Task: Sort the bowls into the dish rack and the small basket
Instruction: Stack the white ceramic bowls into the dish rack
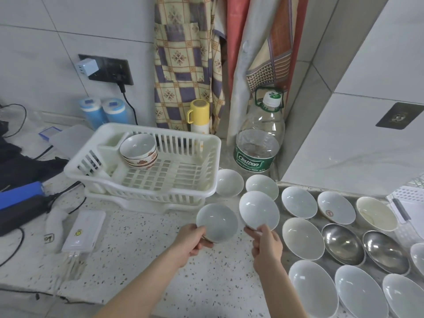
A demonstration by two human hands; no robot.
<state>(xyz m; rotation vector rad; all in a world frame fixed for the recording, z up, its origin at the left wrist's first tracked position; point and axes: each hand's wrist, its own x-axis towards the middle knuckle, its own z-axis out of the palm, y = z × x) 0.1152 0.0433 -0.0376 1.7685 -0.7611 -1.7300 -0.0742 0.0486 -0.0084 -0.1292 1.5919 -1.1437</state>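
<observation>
Two hands, left (191,243) and right (267,245), each pinched a white bowl (216,222) (258,210) above the tabletop (142,244) before the rack (146,161); likely mid-transfer, next lowering both beside its stacked bowls (139,150).

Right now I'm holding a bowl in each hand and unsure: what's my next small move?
Probably carry the left hand's bowl up into the dish rack, beside the stack of bowls already there; its right side looks free.
</observation>
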